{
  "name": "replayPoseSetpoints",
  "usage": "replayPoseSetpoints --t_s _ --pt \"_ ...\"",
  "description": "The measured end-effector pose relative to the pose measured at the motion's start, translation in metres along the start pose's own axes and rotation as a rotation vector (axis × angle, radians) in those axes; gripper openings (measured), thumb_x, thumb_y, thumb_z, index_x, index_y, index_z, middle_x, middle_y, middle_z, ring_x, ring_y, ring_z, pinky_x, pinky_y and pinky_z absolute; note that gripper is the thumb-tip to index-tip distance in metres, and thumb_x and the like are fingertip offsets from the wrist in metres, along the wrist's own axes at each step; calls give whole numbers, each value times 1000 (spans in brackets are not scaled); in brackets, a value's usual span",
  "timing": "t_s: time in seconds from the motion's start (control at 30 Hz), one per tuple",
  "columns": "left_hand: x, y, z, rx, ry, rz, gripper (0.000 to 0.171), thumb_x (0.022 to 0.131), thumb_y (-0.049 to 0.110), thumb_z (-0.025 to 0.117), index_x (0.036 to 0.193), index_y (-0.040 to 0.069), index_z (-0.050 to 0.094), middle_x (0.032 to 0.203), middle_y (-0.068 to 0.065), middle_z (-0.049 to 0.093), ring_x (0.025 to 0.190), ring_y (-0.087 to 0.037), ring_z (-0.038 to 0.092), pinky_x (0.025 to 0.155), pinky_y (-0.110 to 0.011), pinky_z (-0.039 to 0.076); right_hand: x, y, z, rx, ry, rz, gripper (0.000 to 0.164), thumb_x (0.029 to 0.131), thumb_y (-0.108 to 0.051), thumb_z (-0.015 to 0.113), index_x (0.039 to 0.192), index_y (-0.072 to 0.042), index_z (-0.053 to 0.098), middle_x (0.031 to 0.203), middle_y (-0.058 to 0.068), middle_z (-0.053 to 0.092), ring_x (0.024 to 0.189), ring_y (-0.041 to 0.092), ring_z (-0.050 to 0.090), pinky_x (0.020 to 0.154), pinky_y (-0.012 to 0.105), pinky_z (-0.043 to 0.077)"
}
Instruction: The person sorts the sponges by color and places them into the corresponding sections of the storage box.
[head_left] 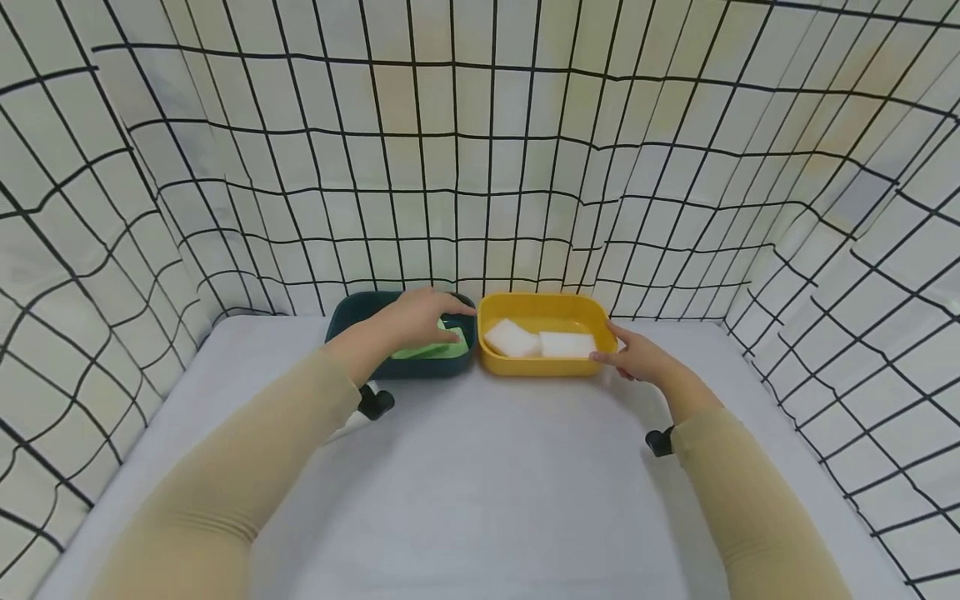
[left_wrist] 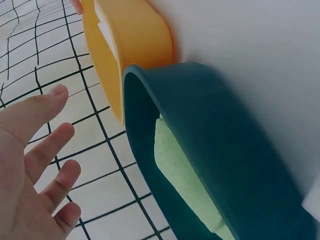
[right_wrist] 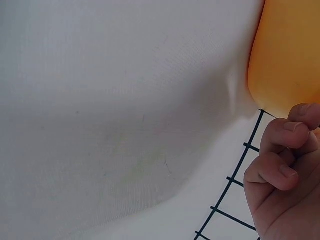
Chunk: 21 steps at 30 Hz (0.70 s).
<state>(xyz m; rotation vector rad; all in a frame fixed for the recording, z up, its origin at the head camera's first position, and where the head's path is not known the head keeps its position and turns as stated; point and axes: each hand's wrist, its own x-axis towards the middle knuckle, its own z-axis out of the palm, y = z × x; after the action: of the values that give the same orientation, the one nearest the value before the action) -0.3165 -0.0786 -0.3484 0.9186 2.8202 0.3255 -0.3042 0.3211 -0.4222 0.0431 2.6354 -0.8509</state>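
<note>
My left hand (head_left: 423, 319) is over the dark teal bin (head_left: 431, 367), its fingers spread and relaxed with nothing between them. Inside that bin lie light green sponge-like pieces (left_wrist: 182, 175), partly hidden by the hand in the head view. Close against it on the right stands a yellow bin (head_left: 540, 367) with two white sponge-like blocks (head_left: 567, 344) in it. At the yellow bin's right end, my right hand (head_left: 636, 357) pinches the front corner between thumb and index finger. Its other fingers (right_wrist: 280, 172) are curled in the right wrist view.
Black wire grid panels (head_left: 491, 167) backed with white cloth close off the back and both sides. Both bins stand at the back of a white-covered table (head_left: 480, 500). A white object (head_left: 352, 427) lies partly hidden beside the left forearm.
</note>
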Motion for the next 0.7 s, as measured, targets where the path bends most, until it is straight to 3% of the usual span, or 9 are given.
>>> replayPoseSetpoints --t_s 0.3,0.5,0.7 --pt "-64 -16 3 -96 81 -22 52 93 33 71 142 29 56 145 3 53 129 -29 44 106 -54 35 0 0 1 1 -13 21 109 79 -71 66 161 -28 8 66 4 49 58 21 45 63 31 42" --pt "-106 -32 18 -113 130 -27 52 91 28 74 140 23 58 141 -3 57 128 -34 47 104 -57 36 0 -1 0 -2 -9 12 106 82 -69 65 161 -28 8 65 3 48 57 20 44 61 30 42" --pt "-146 -48 33 -121 146 -80 50 92 27 73 139 18 59 139 -7 59 128 -37 49 104 -60 37 -2 -3 0 -8 -7 11 107 82 -69 65 161 -27 8 66 4 49 58 20 44 62 30 42"
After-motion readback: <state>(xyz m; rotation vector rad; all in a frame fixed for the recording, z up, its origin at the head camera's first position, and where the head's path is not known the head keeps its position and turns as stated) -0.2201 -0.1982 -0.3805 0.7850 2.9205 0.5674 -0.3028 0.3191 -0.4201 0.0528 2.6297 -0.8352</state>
